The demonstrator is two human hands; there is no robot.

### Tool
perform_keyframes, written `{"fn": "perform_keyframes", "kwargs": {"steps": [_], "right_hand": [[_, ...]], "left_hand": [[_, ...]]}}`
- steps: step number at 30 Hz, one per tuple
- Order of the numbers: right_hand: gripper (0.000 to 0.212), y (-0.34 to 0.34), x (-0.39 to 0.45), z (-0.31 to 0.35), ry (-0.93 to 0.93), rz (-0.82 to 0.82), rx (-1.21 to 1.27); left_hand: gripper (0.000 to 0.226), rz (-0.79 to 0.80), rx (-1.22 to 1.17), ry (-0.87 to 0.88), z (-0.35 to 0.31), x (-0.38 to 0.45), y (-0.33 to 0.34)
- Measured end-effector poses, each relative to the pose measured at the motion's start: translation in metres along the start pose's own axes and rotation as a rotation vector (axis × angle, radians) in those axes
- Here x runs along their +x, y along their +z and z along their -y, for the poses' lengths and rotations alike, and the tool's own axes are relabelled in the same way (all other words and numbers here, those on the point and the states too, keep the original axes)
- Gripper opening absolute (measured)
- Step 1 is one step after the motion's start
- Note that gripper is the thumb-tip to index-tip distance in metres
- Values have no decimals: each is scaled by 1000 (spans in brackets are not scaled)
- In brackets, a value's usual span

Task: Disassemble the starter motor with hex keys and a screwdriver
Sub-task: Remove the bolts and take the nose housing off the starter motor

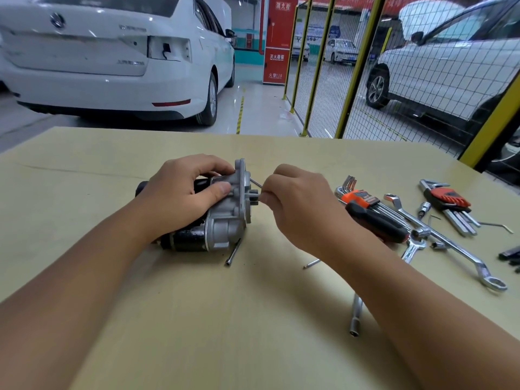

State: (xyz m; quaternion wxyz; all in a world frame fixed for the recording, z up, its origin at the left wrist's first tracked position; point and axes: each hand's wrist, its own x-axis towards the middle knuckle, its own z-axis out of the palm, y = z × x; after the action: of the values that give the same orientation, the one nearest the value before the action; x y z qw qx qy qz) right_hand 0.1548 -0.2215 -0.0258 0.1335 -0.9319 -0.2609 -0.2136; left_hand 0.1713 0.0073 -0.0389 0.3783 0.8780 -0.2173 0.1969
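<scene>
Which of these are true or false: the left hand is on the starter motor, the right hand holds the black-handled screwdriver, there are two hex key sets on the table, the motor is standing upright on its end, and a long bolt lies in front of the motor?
1. The left hand rests on the starter motor: true, its fingers curl over the top.
2. The right hand holds the black-handled screwdriver: false. The screwdriver lies on the table; the hand pinches a thin hex key at the motor's face.
3. Two hex key sets: true, one by the screwdriver, another farther right.
4. The motor stands upright: false, it lies on its side.
5. A long bolt lies in front of the motor: true.
</scene>
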Motion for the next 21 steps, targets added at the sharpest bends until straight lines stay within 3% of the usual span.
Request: {"fn": "perform_keyframes", "kwargs": {"steps": [6, 12, 21], "right_hand": [[12, -3, -4, 2, 59, -136, -129], [16, -3, 1, -1, 30, -40, 8], [16, -4, -3, -5, 39, -91, 174]], "left_hand": [[32, 20, 16, 3, 3, -1, -2], [27, 7, 11, -5, 0, 1, 0], [29, 3, 4, -7, -2, 1, -1]]}}
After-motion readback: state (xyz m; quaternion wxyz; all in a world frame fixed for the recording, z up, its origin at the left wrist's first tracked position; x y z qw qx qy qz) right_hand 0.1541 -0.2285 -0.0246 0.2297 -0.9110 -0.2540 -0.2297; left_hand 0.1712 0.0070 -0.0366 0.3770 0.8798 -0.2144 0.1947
